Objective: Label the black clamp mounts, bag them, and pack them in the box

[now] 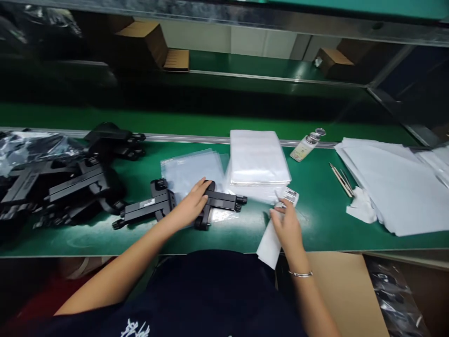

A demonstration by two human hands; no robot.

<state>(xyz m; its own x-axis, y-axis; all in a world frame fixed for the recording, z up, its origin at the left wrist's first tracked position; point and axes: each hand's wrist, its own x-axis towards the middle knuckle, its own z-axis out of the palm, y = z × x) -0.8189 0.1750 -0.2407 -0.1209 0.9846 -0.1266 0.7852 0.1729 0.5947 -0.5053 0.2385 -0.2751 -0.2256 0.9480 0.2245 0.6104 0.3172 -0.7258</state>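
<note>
My left hand [191, 203] grips the upper end of a black plastic bracket [224, 200] with a long arm and small knobs, lying on the green bench. A second black bracket [145, 209] lies to the left of that hand, a small white label on its arm. My right hand [287, 224] pinches a folded strip of white label paper [270, 245] at the bench's front edge. Printed labels [290, 195] show just above its fingers. Clear plastic bags [191, 171] are spread behind my left hand.
A stack of white plastic bags [258, 157] sits mid-bench. Right of it are a small bottle [304, 147], tweezers [341, 179], crumpled tissue [361, 206] and white sheets [396, 182]. Several black brackets [80, 187] are piled left. An open cardboard box [345, 290] stands below the front edge.
</note>
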